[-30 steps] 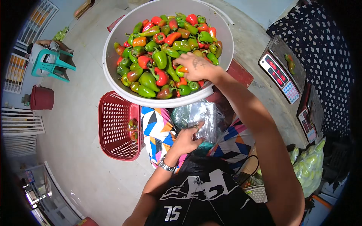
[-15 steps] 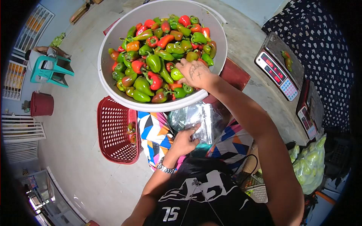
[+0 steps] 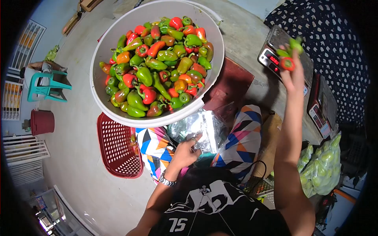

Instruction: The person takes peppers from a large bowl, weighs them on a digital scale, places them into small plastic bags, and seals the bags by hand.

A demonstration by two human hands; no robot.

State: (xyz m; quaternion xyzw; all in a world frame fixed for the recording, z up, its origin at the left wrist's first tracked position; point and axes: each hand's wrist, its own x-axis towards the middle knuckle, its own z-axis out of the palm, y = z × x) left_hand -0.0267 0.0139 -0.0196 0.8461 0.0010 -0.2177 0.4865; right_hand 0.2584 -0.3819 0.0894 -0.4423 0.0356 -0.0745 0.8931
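My right hand (image 3: 292,74) is out over the near weighing scale (image 3: 271,59), its fingers closed around a few peppers. A red pepper (image 3: 287,63) shows at the fingers, and green peppers (image 3: 294,46) blur with motion above it. On my lap, my left hand (image 3: 187,152) lies against clear plastic bags (image 3: 206,128), fingers stretched over them and not visibly gripping. In front of me stands a large pale tub (image 3: 103,103) with many red, green and orange peppers (image 3: 145,75).
To the left sits a red perforated basket (image 3: 114,151) with a few peppers inside. A second scale (image 3: 321,108) lies beyond the near one. Bagged green produce (image 3: 321,169) is at the right. A teal stool (image 3: 47,84) and a dark red bucket (image 3: 42,121) stand farther left.
My right hand has left the tub and swung right to the near scale, carrying peppers. My left hand stays on the plastic bags. The view has shifted slightly.
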